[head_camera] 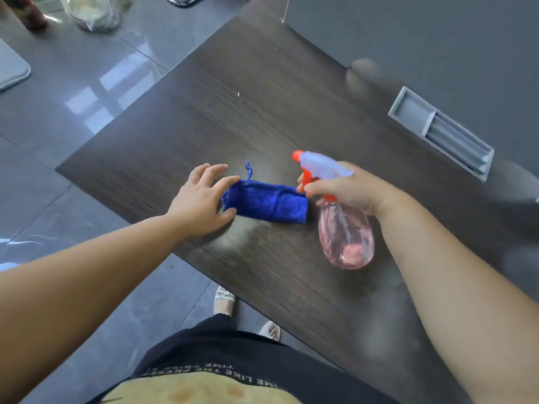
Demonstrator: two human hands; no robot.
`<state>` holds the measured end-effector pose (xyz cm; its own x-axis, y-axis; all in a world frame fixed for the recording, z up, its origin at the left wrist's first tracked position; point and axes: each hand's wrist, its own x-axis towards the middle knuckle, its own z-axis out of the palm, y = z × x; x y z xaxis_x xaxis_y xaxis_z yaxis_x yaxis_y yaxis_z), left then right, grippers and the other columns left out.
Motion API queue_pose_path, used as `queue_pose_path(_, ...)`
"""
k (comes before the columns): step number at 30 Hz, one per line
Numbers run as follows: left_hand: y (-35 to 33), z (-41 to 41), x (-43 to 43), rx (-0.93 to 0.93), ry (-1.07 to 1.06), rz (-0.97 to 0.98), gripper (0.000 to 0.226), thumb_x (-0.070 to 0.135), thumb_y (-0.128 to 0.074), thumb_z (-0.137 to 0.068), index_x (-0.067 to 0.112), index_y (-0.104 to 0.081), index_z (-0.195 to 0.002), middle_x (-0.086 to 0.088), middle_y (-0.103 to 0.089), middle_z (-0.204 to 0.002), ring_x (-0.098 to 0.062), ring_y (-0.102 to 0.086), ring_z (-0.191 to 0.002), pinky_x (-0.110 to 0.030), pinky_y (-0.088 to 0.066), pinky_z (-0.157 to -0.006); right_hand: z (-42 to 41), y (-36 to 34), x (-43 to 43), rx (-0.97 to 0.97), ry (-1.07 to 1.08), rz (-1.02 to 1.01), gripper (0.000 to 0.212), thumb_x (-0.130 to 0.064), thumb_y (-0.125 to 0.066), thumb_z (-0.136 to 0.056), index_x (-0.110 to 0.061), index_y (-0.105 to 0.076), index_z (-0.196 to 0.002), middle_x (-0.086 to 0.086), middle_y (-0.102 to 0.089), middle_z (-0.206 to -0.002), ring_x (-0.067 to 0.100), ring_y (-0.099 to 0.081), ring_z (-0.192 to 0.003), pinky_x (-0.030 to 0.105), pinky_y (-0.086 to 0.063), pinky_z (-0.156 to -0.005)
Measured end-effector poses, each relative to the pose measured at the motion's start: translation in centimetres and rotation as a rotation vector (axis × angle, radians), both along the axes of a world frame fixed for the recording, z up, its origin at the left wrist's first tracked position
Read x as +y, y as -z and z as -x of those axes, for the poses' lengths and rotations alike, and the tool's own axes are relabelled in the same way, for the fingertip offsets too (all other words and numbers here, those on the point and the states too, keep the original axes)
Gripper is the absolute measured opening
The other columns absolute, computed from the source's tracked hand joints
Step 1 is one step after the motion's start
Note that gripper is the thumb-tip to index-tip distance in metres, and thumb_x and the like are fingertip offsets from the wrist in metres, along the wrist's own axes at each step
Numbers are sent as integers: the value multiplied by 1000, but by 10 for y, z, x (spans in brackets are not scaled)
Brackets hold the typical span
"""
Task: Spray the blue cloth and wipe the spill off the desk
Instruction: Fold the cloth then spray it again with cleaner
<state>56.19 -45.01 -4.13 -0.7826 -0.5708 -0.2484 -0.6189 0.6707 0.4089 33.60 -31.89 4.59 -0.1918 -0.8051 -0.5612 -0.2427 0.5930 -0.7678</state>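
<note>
My right hand (344, 189) grips the spray bottle (345, 231) by the neck, nozzle aimed at the blue cloth (265, 201) lying lengthwise just left of it, my spread left hand (201, 199) touching the far end.

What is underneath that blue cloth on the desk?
The blue cloth lies flat on the dark wooden desk. A pale hazy smear shows beside its lower edge; whether it continues beneath is hidden by the cloth.
</note>
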Motion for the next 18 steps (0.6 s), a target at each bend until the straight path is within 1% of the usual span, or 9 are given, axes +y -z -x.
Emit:
queue_pose_path(2, 4, -5, 2, -45, -8, 6, 69, 45, -61, -83, 33, -30, -144, -1, -18, -153, -28, -5, -141, -44, -30, -108, -20, 11, 9, 9, -37, -75, 49, -18, -64, -84, -53, -49, -115, 0, -59, -106, 16, -61, -83, 35, -49, -87)
queue_pose_path(6, 8, -5, 3, -42, -37, -8, 71, 49, -62, -82, 36, -30, -144, -3, -19, -151, -27, -4, -141, -46, -36, -104, -51, 23, 14, 19, -53, -208, 48, -27, -56, -89, -47, -41, -130, 2, -61, -104, 15, -60, -68, 21, -47, -67)
queue_pose_path(8, 8, -4, 3, -36, -25, 4, 70, 49, -64, -80, 32, -36, -142, -5, -27, -149, -29, -11, -140, -43, -33, -106, -59, 30, 12, 38, -18, -222, 50, -26, -54, -89, -45, -39, -133, 3, -61, -97, 17, -58, -65, 24, -47, -63)
queue_pose_path(9, 9, -4, 3, -41, -16, 14, 68, 48, -64, -80, 30, -39, -140, -5, -30, -148, -30, -14, -140, -42, -32, -107, -62, 33, 11, 42, 4, -220, 51, -25, -53, -88, -44, -39, -133, 3, -60, -93, 18, -57, -65, 29, -49, -66)
queue_pose_path(11, 9, -3, 4, -67, -7, 32, 66, 50, -62, -81, 28, -40, -140, -6, -30, -148, -33, -17, -139, -41, -29, -108, -70, 37, 10, 71, -5, -219, 48, -26, -53, -85, -42, -44, -129, 5, -60, -91, 19, -54, -66, 40, -51, -79)
queue_pose_path(13, 9, -2, 7, -62, -32, 39, 63, 53, -58, -83, 28, -42, -139, -6, -32, -148, -32, -18, -138, -41, -29, -108, -75, 41, 8, 98, -31, -235, 42, -33, -54, -83, -42, -47, -123, 7, -61, -92, 19, -53, -70, 43, -50, -86)
queue_pose_path(14, 9, -1, 8, -44, -54, 43, 60, 53, -56, -85, 28, -44, -138, -6, -34, -147, -31, -20, -137, -39, -29, -108, -78, 42, 6, 99, -18, -243, 44, -40, -55, -80, -40, -49, -124, 6, -64, -94, 18, -55, -73, 44, -49, -88)
queue_pose_path(16, 7, 3, 7, -27, -81, 54, 53, 52, -50, -88, 28, -48, -135, -5, -37, -144, -30, -25, -134, -35, -27, -108, -82, 44, 4, 61, 39, -241, 57, -58, -57, -69, -38, -54, -122, 4, -67, -96, 19, -62, -81, 46, -51, -90)
queue_pose_path(18, 6, 6, 6, -47, -80, 60, 49, 49, -48, -91, 28, -48, -135, -4, -38, -143, -29, -27, -131, -33, -26, -107, -83, 48, 3, 25, 82, -231, 68, -65, -58, -60, -43, -52, -125, 4, -69, -96, 21, -65, -91, 48, -51, -90)
